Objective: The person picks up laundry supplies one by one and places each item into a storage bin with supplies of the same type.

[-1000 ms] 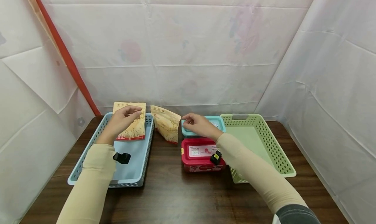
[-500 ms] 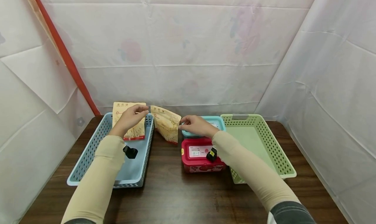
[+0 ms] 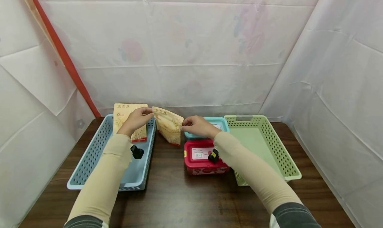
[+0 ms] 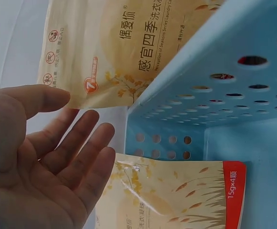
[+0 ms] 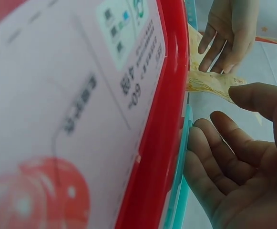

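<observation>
A cream-yellow laundry pouch with a red base stands tilted on the table between the blue basket and the lidded boxes. At its upper left corner is my left hand; in the left wrist view the thumb overlaps that corner and the other fingers are loosely bent. My right hand is at the pouch's right edge, above the turquoise-lidded box. In the right wrist view, a gap shows between its thumb and fingers. A second such pouch leans in the blue basket, partly hidden by my left hand.
The blue perforated basket stands on the left, and a green perforated basket on the right. A red-lidded box sits in front of the turquoise-lidded one. White sheeting hangs behind the brown table.
My left hand has moved right, from in front of the basket's pouch to the standing pouch's corner. My right hand has shifted slightly left to that pouch's edge. The pouch stays in place.
</observation>
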{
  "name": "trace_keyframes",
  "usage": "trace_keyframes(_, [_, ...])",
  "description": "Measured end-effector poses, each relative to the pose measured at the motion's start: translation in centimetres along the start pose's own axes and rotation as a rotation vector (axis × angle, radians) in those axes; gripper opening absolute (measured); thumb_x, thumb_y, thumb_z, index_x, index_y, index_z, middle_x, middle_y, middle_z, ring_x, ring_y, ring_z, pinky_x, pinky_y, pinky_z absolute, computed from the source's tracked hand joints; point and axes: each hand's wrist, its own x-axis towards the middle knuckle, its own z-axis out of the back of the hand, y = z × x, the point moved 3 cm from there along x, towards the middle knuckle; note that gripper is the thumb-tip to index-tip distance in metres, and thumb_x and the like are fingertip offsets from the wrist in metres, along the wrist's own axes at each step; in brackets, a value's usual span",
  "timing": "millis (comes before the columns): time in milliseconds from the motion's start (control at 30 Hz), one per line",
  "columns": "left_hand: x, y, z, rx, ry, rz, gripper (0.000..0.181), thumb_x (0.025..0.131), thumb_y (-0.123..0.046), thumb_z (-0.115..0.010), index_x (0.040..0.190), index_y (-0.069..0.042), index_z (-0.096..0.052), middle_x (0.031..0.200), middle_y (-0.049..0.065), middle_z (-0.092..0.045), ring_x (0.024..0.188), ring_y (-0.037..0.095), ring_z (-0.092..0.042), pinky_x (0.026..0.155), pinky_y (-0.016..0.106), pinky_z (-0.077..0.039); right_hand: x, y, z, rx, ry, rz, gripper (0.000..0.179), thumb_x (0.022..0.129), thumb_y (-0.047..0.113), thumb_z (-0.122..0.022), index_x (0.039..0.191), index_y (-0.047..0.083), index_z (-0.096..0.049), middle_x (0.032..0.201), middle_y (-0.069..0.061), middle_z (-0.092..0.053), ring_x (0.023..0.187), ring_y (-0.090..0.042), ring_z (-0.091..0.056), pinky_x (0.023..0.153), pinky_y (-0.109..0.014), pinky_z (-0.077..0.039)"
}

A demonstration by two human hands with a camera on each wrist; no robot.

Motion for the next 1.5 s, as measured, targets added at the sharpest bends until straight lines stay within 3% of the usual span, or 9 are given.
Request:
trace_keyframes(200, [0.19,0.09,-0.17,0.009,-0.007,-0.006,0.050,0.106,-0.032,-0.050,0.145,-0.001,-0.047,0.144,0.023,-0.046,0.133,0.041,-0.043,0.105,0.060,-0.039,0.27,0.22,-0.02,-0.018,-0.002,0.032,0.023,0.100,0.032,-0.063,0.110,0.014,-0.073,0.108,0.002,-0.067,0.093,-0.015,-0.059,0.079,-0.033,-0.051])
trace_keyframes(700, [0.52,0.16,-0.77,-0.041,-0.029,-0.010,0.042,0.106,-0.029,-0.052,0.139,-0.003,-0.053,0.138,0.022,-0.050,0.126,0.039,-0.048,0.102,0.058,-0.042,0.41,0.00,-0.16,-0.039,-0.007,0.059,0.026,0.102,0.028,-0.062,0.102,0.005,-0.074,0.091,-0.005,-0.068,0.067,-0.013,-0.045,0.063,-0.029,-0.043])
trace_keyframes(1000, [0.47,0.40,-0.73,-0.050,-0.035,-0.023,0.041,0.106,-0.030,-0.053,0.136,-0.003,-0.056,0.129,0.020,-0.054,0.120,0.038,-0.051,0.099,0.055,-0.044,0.53,-0.13,-0.24,-0.031,-0.024,0.072,0.025,0.102,0.027,-0.062,0.099,0.005,-0.074,0.092,-0.001,-0.070,0.067,-0.012,-0.047,0.064,-0.029,-0.044])
trace_keyframes(1500, [0.41,0.67,-0.50,-0.065,-0.034,-0.047,0.041,0.105,-0.033,-0.054,0.135,-0.004,-0.057,0.129,0.019,-0.057,0.120,0.037,-0.053,0.100,0.056,-0.044,0.23,0.20,-0.10,-0.015,-0.025,0.080,0.026,0.101,0.027,-0.062,0.099,0.004,-0.073,0.096,-0.002,-0.071,0.070,-0.011,-0.051,0.065,-0.029,-0.044])
